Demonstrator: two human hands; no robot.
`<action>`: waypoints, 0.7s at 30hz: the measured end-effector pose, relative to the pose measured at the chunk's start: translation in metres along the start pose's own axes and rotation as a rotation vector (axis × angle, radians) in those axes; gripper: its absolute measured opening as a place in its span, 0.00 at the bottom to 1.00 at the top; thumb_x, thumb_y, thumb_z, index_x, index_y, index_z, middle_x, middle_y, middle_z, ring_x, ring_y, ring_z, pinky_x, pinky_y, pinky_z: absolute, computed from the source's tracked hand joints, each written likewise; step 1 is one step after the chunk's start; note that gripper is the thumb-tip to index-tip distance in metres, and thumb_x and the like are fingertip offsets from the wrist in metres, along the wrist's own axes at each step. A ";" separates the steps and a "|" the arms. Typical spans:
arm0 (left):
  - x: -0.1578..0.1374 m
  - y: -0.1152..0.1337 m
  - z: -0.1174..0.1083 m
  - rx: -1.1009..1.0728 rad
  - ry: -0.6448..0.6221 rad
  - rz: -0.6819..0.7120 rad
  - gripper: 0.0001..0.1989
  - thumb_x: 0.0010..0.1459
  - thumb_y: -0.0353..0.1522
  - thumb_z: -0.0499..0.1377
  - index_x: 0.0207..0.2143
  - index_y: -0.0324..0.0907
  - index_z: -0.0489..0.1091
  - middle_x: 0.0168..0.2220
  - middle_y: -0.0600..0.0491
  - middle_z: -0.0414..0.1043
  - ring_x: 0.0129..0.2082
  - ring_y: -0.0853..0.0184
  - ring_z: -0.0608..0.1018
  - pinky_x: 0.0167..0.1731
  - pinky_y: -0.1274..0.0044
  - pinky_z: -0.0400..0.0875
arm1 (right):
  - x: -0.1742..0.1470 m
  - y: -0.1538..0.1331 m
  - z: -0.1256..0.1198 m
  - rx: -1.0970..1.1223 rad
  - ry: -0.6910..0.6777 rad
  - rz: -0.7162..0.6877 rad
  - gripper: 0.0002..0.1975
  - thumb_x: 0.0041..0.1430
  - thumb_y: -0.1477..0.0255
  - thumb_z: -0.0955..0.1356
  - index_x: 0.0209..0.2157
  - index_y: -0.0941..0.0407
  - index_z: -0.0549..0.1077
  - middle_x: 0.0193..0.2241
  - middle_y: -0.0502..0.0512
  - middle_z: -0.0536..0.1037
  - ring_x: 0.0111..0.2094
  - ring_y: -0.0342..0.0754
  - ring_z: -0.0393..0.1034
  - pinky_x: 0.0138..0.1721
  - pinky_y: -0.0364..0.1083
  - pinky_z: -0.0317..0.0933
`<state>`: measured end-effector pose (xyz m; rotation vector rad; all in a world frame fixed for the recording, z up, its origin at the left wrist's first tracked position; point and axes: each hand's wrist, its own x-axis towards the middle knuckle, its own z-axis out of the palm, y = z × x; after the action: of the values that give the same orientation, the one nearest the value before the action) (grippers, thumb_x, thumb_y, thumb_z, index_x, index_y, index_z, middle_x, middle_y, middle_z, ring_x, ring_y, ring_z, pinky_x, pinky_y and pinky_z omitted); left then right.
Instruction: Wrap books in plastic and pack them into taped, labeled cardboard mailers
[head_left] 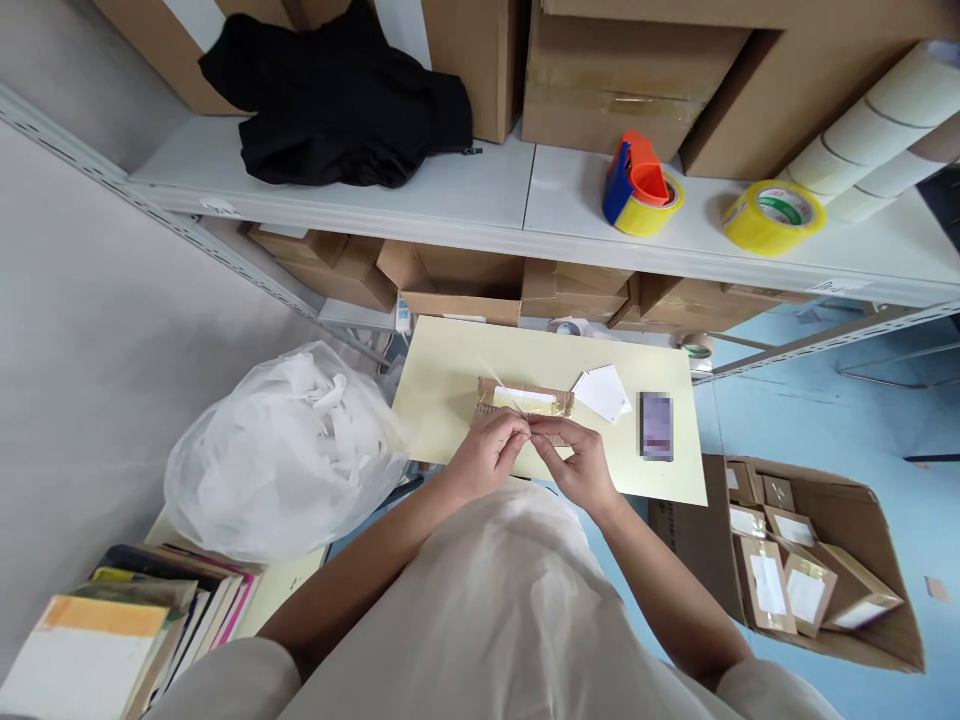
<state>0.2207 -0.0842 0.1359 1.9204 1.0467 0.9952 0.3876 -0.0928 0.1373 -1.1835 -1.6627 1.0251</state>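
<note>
Both hands meet over the near edge of a pale yellow table (442, 350). My left hand (491, 452) has its fingers pinched together, and my right hand (574, 462) pinches close against it. Between the fingertips is something thin and small that I cannot make out. Just beyond them lies a flat brown cardboard piece (487, 395) with a white strip and clear tape on it. To its right are white paper cards (602, 393) in a small stack. A purple phone-shaped object (657, 428), partly blurred, lies farther right.
A clear bag of white scraps (277, 460) bulges at the left, above stacked books (180, 600). At the right, an open carton (892, 560) holds several small boxes. The shelf (502, 190) carries a tape dispenser (637, 185), yellow tape (772, 215) and black clothing (337, 100).
</note>
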 end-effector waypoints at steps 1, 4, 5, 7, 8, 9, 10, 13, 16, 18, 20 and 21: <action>0.000 -0.001 -0.001 -0.002 -0.017 -0.001 0.08 0.63 0.31 0.48 0.31 0.42 0.63 0.31 0.52 0.68 0.36 0.67 0.71 0.39 0.75 0.66 | 0.001 0.001 0.001 0.009 -0.002 0.025 0.07 0.59 0.68 0.66 0.37 0.51 0.77 0.40 0.54 0.80 0.42 0.51 0.75 0.45 0.50 0.67; 0.000 -0.007 -0.005 -0.074 -0.055 -0.060 0.08 0.63 0.32 0.48 0.30 0.42 0.61 0.31 0.52 0.66 0.35 0.68 0.70 0.38 0.75 0.65 | 0.005 0.008 0.006 0.089 0.006 0.116 0.07 0.59 0.67 0.66 0.32 0.53 0.75 0.37 0.55 0.79 0.40 0.50 0.74 0.43 0.49 0.66; 0.001 -0.011 -0.007 -0.117 -0.062 -0.106 0.09 0.63 0.34 0.48 0.30 0.42 0.60 0.30 0.52 0.65 0.33 0.68 0.69 0.36 0.76 0.65 | 0.007 0.011 0.008 0.154 0.020 0.159 0.08 0.58 0.66 0.66 0.30 0.54 0.73 0.34 0.55 0.79 0.38 0.49 0.73 0.41 0.48 0.66; 0.001 -0.021 -0.012 -0.208 -0.064 -0.220 0.10 0.62 0.36 0.47 0.28 0.43 0.58 0.28 0.55 0.62 0.28 0.70 0.67 0.31 0.78 0.64 | 0.011 0.017 0.011 0.333 0.075 0.261 0.10 0.57 0.63 0.66 0.28 0.54 0.71 0.29 0.52 0.77 0.32 0.47 0.71 0.37 0.47 0.66; 0.003 -0.027 -0.016 -0.245 -0.061 -0.276 0.11 0.62 0.38 0.48 0.28 0.43 0.57 0.27 0.56 0.61 0.27 0.71 0.66 0.29 0.78 0.63 | 0.013 0.021 0.012 0.427 0.111 0.311 0.10 0.56 0.62 0.66 0.27 0.54 0.70 0.26 0.51 0.75 0.29 0.46 0.69 0.35 0.47 0.66; 0.004 -0.033 -0.021 -0.273 -0.058 -0.324 0.12 0.61 0.39 0.48 0.27 0.43 0.56 0.26 0.56 0.60 0.26 0.71 0.65 0.29 0.79 0.63 | 0.014 0.024 0.012 0.509 0.147 0.355 0.11 0.55 0.62 0.67 0.26 0.54 0.69 0.24 0.50 0.74 0.28 0.45 0.68 0.35 0.46 0.65; 0.007 -0.039 -0.027 -0.286 -0.058 -0.360 0.12 0.61 0.39 0.48 0.27 0.43 0.56 0.25 0.57 0.59 0.25 0.72 0.65 0.28 0.79 0.63 | 0.015 0.027 0.012 0.574 0.180 0.393 0.11 0.55 0.62 0.67 0.26 0.54 0.69 0.23 0.49 0.73 0.27 0.44 0.67 0.34 0.46 0.65; 0.019 -0.059 -0.047 -0.256 -0.086 -0.405 0.11 0.59 0.38 0.49 0.26 0.43 0.56 0.24 0.58 0.59 0.25 0.72 0.65 0.29 0.79 0.62 | 0.013 0.036 0.005 0.684 0.270 0.487 0.11 0.52 0.62 0.69 0.25 0.54 0.66 0.22 0.47 0.70 0.25 0.43 0.65 0.31 0.45 0.64; 0.035 -0.078 -0.069 -0.186 -0.156 -0.399 0.09 0.58 0.36 0.50 0.26 0.43 0.58 0.25 0.58 0.61 0.27 0.72 0.67 0.30 0.79 0.63 | 0.005 0.043 -0.007 0.713 0.382 0.549 0.12 0.50 0.62 0.70 0.26 0.53 0.64 0.21 0.46 0.67 0.23 0.42 0.62 0.27 0.43 0.62; 0.049 -0.091 -0.084 -0.091 -0.216 -0.400 0.08 0.57 0.35 0.51 0.26 0.42 0.58 0.26 0.57 0.63 0.27 0.71 0.69 0.30 0.80 0.63 | -0.001 0.048 -0.015 0.699 0.454 0.577 0.13 0.49 0.62 0.70 0.26 0.54 0.65 0.21 0.46 0.67 0.23 0.41 0.62 0.26 0.42 0.61; 0.066 -0.105 -0.098 0.049 -0.263 -0.405 0.07 0.56 0.33 0.51 0.26 0.43 0.59 0.25 0.57 0.66 0.26 0.71 0.69 0.27 0.80 0.61 | -0.009 0.053 -0.021 0.679 0.513 0.599 0.12 0.49 0.63 0.71 0.25 0.54 0.66 0.22 0.46 0.68 0.23 0.40 0.63 0.27 0.41 0.61; 0.075 -0.113 -0.105 0.122 -0.269 -0.409 0.06 0.56 0.32 0.50 0.26 0.43 0.60 0.25 0.57 0.67 0.25 0.71 0.69 0.26 0.80 0.60 | -0.012 0.055 -0.024 0.671 0.540 0.605 0.12 0.49 0.63 0.71 0.26 0.54 0.66 0.22 0.46 0.69 0.24 0.40 0.63 0.28 0.41 0.61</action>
<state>0.1205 0.0520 0.1072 1.7729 1.2919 0.4414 0.4280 -0.0890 0.0915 -1.3433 -0.4675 1.3266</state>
